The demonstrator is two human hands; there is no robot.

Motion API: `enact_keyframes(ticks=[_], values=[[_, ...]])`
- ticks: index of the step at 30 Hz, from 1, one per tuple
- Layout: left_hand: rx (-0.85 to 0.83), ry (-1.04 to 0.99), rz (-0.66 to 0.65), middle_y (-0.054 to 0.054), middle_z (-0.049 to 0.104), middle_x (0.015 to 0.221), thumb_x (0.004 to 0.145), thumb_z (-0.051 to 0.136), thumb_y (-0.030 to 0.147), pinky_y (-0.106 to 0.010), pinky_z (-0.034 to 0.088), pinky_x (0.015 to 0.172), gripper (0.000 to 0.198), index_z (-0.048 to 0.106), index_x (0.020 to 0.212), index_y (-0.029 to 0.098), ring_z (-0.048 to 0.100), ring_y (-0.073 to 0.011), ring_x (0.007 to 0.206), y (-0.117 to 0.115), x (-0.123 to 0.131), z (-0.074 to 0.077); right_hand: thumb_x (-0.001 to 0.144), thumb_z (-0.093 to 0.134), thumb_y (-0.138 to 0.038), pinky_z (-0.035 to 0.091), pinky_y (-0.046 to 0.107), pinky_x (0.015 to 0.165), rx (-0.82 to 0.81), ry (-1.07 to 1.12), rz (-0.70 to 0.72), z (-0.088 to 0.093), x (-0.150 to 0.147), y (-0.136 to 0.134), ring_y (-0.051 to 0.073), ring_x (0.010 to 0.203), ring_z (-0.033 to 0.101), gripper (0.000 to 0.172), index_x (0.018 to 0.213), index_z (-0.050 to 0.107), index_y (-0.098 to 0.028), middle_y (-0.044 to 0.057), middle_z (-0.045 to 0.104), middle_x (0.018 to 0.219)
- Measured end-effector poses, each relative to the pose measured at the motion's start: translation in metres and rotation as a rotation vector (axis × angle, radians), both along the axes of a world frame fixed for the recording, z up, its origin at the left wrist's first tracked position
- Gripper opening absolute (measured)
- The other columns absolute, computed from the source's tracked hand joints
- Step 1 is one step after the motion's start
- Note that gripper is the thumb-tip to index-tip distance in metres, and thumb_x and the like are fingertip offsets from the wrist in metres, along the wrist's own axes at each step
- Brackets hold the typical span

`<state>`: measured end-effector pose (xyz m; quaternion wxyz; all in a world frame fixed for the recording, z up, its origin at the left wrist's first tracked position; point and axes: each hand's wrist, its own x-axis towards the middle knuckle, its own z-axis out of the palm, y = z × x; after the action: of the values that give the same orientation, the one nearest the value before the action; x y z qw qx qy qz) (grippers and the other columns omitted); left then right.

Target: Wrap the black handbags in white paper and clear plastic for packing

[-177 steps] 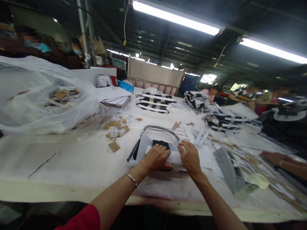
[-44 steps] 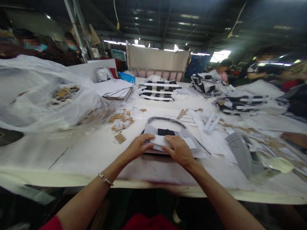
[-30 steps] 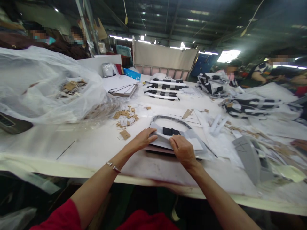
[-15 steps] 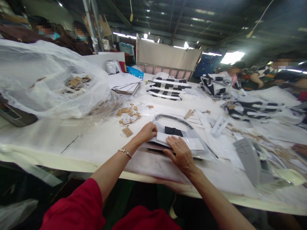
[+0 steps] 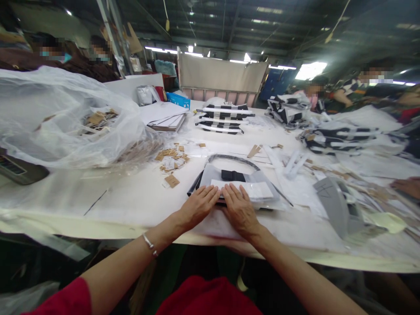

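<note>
Looking down a long factory table [image 5: 59, 192] under a dim steel roof, I see a big clear plastic bag [image 5: 49, 118] slumped at the left with kraft tags inside, a stack of white paper [image 5: 166, 122] just behind it, and a neat pile of black-and-white striped pieces [image 5: 223, 120] at the far end. Nearer, a loose heap of tags [image 5: 171, 156] lies on the tabletop, and off to the right a grey panel [image 5: 331, 205] sits among paper scraps, with a co-worker's hand [image 5: 407, 187] well apart from it. Right in front of the person, near the table's edge, lies a flat packet [image 5: 238, 186]: grey sheet and clear film, a black band [image 5: 232, 175] across it, a white slip [image 5: 243, 189] on top, and a dark curved handle [image 5: 232, 158] looping out beyond. The left hand [image 5: 198, 205] and right hand [image 5: 241, 208] lie open and palm-down on its near edge, side by side, gripping nothing. The packet looks folded flat, but its dark handle lies outside the fold, and I cannot tell whether the film is sealed.
</note>
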<state>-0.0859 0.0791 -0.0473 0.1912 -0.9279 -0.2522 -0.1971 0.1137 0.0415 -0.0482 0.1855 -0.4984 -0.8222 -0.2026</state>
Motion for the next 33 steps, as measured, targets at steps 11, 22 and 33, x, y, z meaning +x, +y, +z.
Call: enact_keyframes(ticks=[11,22,33], values=[[0.025,-0.001,0.014,-0.016,0.061,0.12,0.096,0.039,0.009,-0.038,0.048,0.09,0.034,0.048,0.129,0.007,0.059,-0.0245,0.109,0.012,0.008,0.009,0.091,0.05,-0.015,0.033,0.051,0.109,0.003,-0.02,-0.087,0.006,-0.01,0.004,0.031,0.126,0.05,0.041,0.132,0.053,-0.009,0.017,0.059,0.134],[0.108,-0.099,0.117,-0.017,0.059,0.129,0.088,0.043,0.007,-0.043,0.043,0.096,0.046,0.049,0.133,0.007,0.056,-0.028,0.114,0.01,0.019,0.013,0.098,0.044,-0.018,0.042,0.042,0.097,-0.03,0.078,-0.099,0.027,-0.015,0.019,0.024,0.101,0.061,0.03,0.125,0.054,-0.012,0.012,0.069,0.108],[0.253,-0.178,0.108,-0.012,0.065,0.122,0.092,0.04,0.005,-0.038,0.043,0.084,0.038,0.058,0.124,0.015,0.06,-0.0245,0.104,0.015,0.014,-0.012,0.095,0.054,-0.04,0.037,0.038,0.105,-0.175,0.323,-0.308,0.069,0.061,0.027,0.025,0.126,0.051,0.044,0.131,0.055,-0.015,0.013,0.06,0.133]])
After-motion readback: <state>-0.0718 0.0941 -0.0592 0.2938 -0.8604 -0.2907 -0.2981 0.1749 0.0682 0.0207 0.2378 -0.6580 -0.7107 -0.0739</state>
